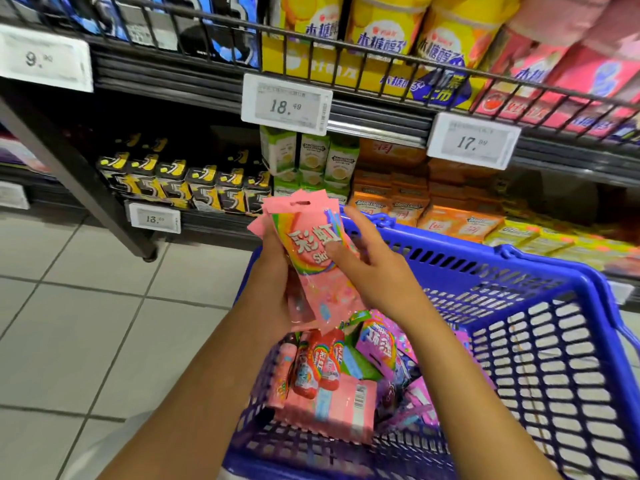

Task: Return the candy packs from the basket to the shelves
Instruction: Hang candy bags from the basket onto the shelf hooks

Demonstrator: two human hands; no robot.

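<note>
A blue plastic basket [540, 306] stands in front of me, its left part full of candy packs [346, 386] in pink, red and purple. Above it my left hand [273, 268] grips a small stack of pink Skittles packs [308, 244] from behind, held upright. My right hand [367, 261] touches the front pack, thumb on its face and fingers curled round its right edge. Dark shelves [381, 112] with gum and candy rise just behind the basket.
Price tags 18.49 [287, 103] and 17.99 [472, 140] hang on the shelf rail. Black gum boxes [183, 181], green packs [311, 161] and orange packs [398, 199] fill the lower shelf. Light tiled floor [86, 306] lies to the left.
</note>
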